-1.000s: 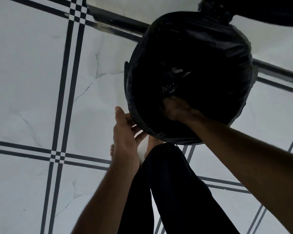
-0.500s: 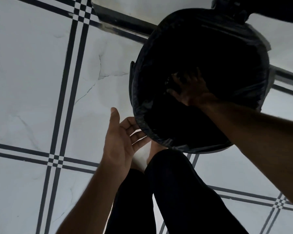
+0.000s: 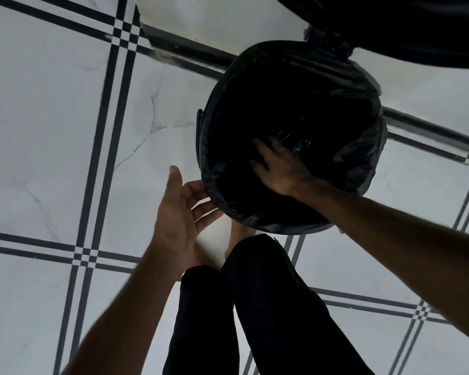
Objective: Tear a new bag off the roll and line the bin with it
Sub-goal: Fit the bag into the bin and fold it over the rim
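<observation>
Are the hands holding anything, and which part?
Neither grips anything. The right hand is spread open inside the black bag; the left hand is open, fingers beside its rim.

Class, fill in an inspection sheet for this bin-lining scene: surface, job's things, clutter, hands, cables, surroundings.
Surface: white marble-look tiled floor with dark grid stripes, hairline cracks.
Job's things: round bin lined with crinkled black plastic bag, folded over the rim; roll not seen.
Clutter: nothing seen.
Hands: left hand open, fingers spread, beside the near rim; right hand inside the bag, fingers spread against the plastic.
Cables: nothing seen.
Surroundings: dark skirting strip under a pale wall; large dark object top right, unidentifiable; person's black trouser legs below.
</observation>
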The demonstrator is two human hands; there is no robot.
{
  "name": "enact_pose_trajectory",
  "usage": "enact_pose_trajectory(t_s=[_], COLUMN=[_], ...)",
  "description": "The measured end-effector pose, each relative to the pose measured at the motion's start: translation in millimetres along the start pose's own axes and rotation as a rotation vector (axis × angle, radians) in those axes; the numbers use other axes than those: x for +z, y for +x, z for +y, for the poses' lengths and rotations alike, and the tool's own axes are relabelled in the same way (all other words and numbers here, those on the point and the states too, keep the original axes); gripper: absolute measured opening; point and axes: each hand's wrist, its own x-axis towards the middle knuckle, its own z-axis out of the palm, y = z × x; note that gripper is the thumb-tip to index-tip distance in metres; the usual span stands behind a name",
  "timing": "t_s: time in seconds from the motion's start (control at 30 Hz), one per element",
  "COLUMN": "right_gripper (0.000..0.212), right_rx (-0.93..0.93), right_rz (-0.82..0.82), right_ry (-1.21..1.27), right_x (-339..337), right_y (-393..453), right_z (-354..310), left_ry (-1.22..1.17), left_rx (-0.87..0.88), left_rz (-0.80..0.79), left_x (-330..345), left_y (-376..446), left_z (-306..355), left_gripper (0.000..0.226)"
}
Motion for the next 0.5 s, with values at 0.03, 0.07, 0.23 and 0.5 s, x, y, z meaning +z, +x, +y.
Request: enact_pose_trajectory(t_s=[0.03, 0.07, 0.23, 0.5], right_gripper=[0.065, 0.067, 0.070, 0.072], right_rx=[-0.080, -0.158, -0.133, -0.056], right_rz=[0.076, 0.152, -0.099, 0.043], right_ry=[0.037, -0.001, -0.271, -0.239], right_x=[6, 13, 49, 18], right_y=[4, 12, 57, 28], right_z=[-3, -8, -23, -21], left_ry=[0.001, -0.004, -0.093, -0.126], left_rx=[0.005, 0.006, -0.001, -0.043], left_rz=[-0.003, -0.008, -0.073, -0.112], left_x=[0, -2, -16, -17], left_y=[1, 3, 12, 6], left_z=[0, -2, -12, 0], left_gripper=[0.062, 0.062, 0.066, 0.067])
